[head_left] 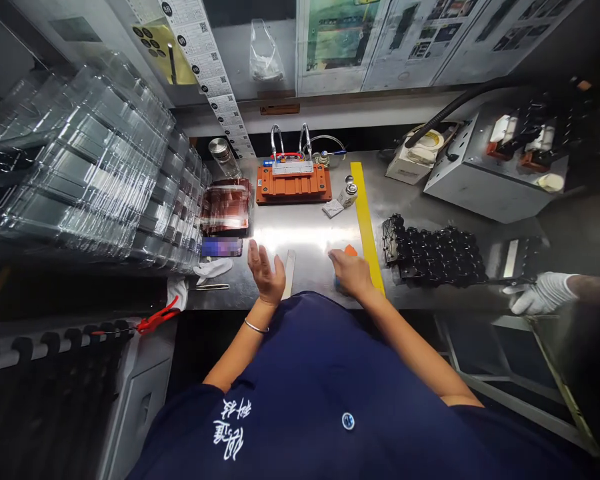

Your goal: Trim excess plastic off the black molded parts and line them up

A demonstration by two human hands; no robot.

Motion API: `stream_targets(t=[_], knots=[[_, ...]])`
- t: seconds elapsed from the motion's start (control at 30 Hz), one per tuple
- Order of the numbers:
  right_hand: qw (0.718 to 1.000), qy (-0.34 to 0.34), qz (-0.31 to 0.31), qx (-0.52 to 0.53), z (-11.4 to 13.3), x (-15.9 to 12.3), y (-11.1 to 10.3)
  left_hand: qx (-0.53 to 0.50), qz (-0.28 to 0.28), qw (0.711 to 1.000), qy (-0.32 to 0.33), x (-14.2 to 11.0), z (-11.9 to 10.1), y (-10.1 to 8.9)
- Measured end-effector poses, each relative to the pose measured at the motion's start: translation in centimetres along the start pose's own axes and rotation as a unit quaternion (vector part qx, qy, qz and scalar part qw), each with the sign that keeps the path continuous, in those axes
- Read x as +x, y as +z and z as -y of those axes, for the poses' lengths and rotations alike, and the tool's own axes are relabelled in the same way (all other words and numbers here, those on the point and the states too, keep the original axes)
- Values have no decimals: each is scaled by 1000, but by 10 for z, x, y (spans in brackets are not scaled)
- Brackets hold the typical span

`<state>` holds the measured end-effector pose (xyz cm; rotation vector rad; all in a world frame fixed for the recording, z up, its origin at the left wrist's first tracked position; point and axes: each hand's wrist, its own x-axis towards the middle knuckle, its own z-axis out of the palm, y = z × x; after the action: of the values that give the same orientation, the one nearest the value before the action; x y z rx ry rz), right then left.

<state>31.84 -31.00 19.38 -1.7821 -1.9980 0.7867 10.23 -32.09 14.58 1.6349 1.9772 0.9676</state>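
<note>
Left of the tape (363, 220), the left hand (267, 275) spreads its fingers, the right hand (353, 272) curls, hold unclear; I'd steady the strip (290, 272)

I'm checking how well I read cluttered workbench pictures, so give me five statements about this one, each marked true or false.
1. The person's bare left hand is open beside a pale, narrow flat strip. True.
2. The person's bare right hand is spread flat. False: its fingers are curled; whether it holds the small orange object beside it is unclear.
3. The orange block with two curved silver tubes stands beyond both hands. True.
4. The black plastic lattice piece lies left of the long yellow strip. False: it lies to its right.
5. Another person's hand, at the right, wears a white glove. True.
</note>
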Motion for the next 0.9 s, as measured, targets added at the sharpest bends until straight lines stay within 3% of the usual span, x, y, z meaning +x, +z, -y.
stream_targets(t=[0.03,0.07,0.23,0.37,0.5,0.7,0.8,0.9], knots=[[1000,17,9,12,-7,-4,-2,27,70,994,-77,7,4,-2],[999,26,22,29,-12,-7,-3,37,121,986,-111,13,7,-2],[982,17,115,146,-13,-24,-8,71,284,931,-216,14,14,29],[968,12,144,207,-7,-36,-12,37,351,905,-239,3,6,49],[961,12,159,226,-9,-50,-27,-101,435,868,-217,4,-17,43],[966,-37,195,167,-16,-83,-78,-328,570,735,-167,1,-86,25],[965,-91,203,135,-23,-110,-109,-369,638,660,-144,-11,-125,32],[967,-102,196,126,-37,-143,-134,-386,718,568,-116,-28,-161,53]])
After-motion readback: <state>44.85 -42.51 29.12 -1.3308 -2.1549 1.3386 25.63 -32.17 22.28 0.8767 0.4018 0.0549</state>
